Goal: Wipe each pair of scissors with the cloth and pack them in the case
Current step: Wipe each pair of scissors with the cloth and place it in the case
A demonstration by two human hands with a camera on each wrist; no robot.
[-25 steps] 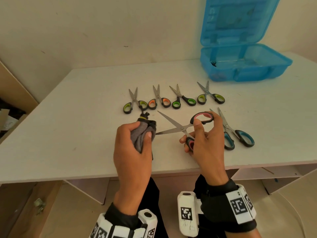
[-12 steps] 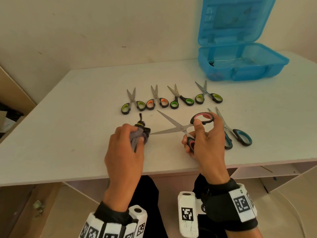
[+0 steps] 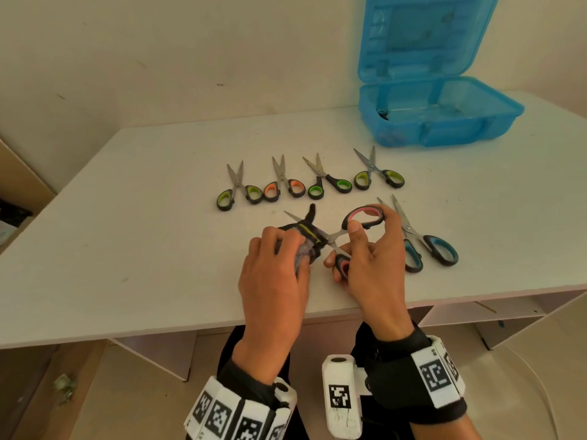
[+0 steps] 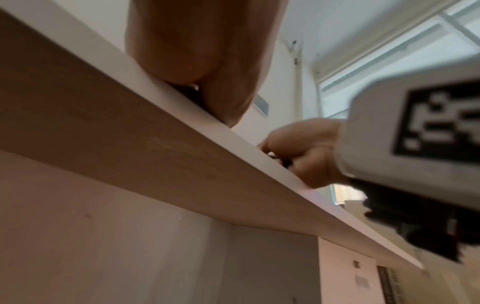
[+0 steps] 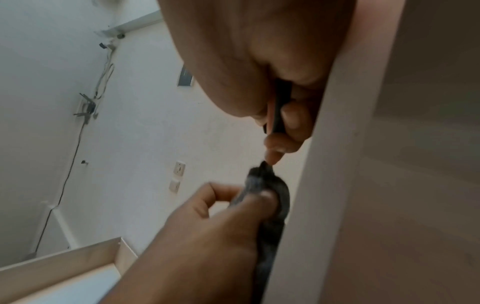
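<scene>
White tabletop (image 3: 127,249); left hand (image 3: 273,274) pinching gray cloth (image 3: 306,246) around stiff, sharp blades; right hand (image 3: 371,265) gripping pink-handled scissors (image 3: 362,217) at 3 o'clock; best held by loops.

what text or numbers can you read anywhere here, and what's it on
"R5": small print at the upper corner of the white marker panel on the right wrist band; faint, so uncertain.
The black-and-white square codes on both wrist bands are patterns, not words.
Blue case, its lid mouldings and the scissors: no readable lettering.
The wrist views show no readable text.
</scene>
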